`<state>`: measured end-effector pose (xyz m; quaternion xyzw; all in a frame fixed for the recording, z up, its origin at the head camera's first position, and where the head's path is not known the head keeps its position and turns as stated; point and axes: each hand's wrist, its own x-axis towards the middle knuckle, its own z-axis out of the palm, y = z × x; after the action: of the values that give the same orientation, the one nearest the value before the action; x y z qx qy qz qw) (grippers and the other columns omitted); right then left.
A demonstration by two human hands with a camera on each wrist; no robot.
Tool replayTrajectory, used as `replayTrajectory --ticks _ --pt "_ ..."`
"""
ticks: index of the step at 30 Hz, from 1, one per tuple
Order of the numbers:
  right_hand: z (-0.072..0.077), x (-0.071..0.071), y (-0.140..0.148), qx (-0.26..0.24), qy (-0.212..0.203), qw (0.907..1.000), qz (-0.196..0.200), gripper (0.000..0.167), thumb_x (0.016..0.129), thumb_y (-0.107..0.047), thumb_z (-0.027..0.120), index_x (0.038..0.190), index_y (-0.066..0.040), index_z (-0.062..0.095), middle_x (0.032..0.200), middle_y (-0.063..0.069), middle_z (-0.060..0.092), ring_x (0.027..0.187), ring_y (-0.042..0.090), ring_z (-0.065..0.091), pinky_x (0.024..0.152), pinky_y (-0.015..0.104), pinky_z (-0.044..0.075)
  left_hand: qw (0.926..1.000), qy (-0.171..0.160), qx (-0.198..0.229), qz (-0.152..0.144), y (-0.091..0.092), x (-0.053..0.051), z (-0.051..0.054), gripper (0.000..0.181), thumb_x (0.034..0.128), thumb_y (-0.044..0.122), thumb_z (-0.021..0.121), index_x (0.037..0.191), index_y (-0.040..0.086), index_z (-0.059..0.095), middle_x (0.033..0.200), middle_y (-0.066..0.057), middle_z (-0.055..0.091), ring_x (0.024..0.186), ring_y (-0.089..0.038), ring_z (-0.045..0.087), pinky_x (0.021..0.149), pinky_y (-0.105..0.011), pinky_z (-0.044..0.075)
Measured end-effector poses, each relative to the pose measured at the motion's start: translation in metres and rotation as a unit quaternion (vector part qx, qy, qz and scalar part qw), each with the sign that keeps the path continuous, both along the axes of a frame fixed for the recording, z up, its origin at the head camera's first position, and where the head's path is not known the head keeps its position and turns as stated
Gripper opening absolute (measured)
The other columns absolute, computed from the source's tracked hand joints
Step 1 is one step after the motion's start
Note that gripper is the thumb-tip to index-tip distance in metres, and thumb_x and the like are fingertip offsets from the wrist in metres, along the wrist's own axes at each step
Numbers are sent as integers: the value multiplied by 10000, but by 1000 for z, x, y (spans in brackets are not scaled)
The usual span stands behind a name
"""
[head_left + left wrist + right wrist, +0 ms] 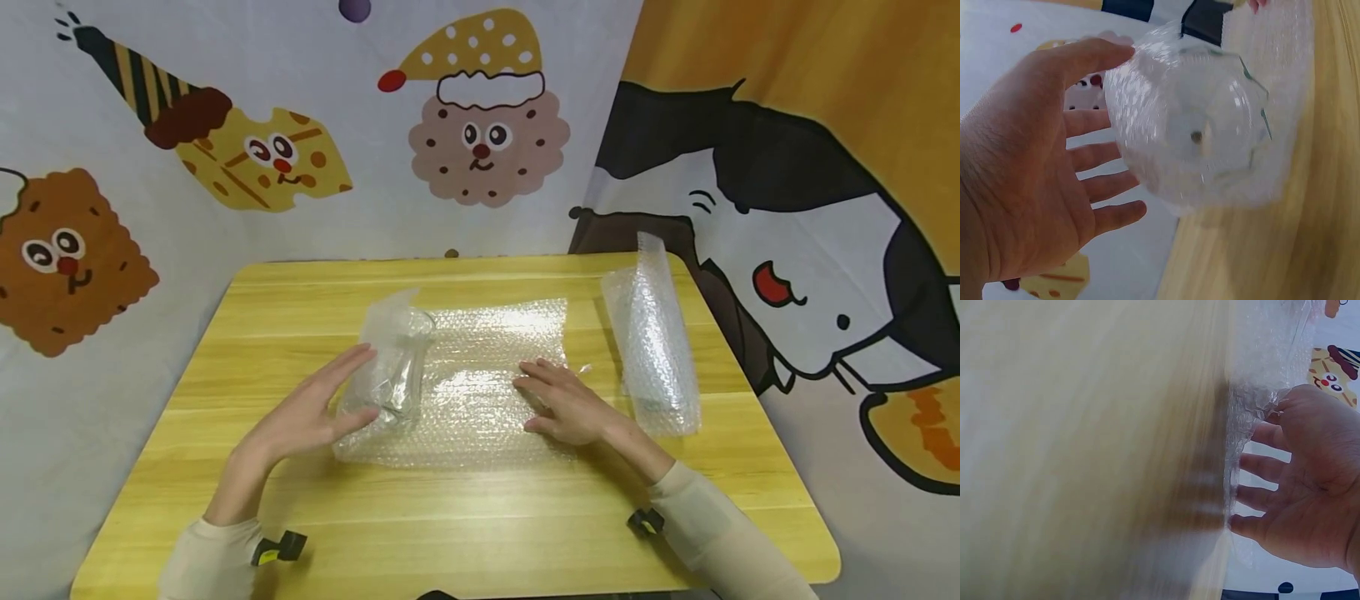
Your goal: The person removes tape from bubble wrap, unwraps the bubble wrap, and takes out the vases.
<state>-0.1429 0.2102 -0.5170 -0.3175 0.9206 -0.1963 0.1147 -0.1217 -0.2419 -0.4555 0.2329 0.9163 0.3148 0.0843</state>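
Observation:
A clear glass vessel with a wavy rim lies on its side at the left end of a flat sheet of bubble wrap. A flap of the wrap covers its left part. My left hand is spread along that flap, thumb and fingers straight. In the left wrist view, the hand's fingertips are at the wrapped glass, and nothing is gripped. My right hand rests its extended fingers on the sheet's right end. The right wrist view has the fingers against the edge of the bubble wrap.
A second bubble-wrapped bundle lies at the right side of the wooden table; its contents cannot be made out. A patterned cloth hangs behind the table. A small clear scrap sits just right of the sheet.

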Motion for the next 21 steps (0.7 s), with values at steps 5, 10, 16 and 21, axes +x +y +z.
replayTrajectory --ticks 5,10,16,21 --pt "1 0 0 22 -30 10000 -8 761 1036 -357 812 1671 -59 516 1826 252 344 1706 548 282 1388 774 218 9997 239 -97 17 14 2 7 969 1048 535 779 1808 202 279 1892 -172 234 1705 -513 317 1293 -826 356" --pt "1 0 0 43 -49 10000 -25 764 1038 -367 808 1674 -63 513 1828 248 339 1707 549 279 1388 775 216 9970 679 -362 -100 31 2 13 977 1032 551 799 1795 175 317 1883 -176 257 1711 -489 318 1297 -775 408" --pt "1 0 0 10 -43 10000 9 759 1039 -355 811 1671 -55 515 1822 259 347 1700 560 286 1386 778 223 9909 1186 -549 -315 46 4 10 881 1013 438 849 1726 102 453 1854 -225 302 1683 -538 347 1314 -766 383" --pt "2 0 0 11 -56 10000 21 755 1045 -349 806 1674 -51 511 1820 265 350 1697 568 286 1382 783 229 9878 1332 -759 -276 55 5 6 729 1007 359 857 1625 81 589 1828 -259 343 1665 -565 366 1286 -791 403"
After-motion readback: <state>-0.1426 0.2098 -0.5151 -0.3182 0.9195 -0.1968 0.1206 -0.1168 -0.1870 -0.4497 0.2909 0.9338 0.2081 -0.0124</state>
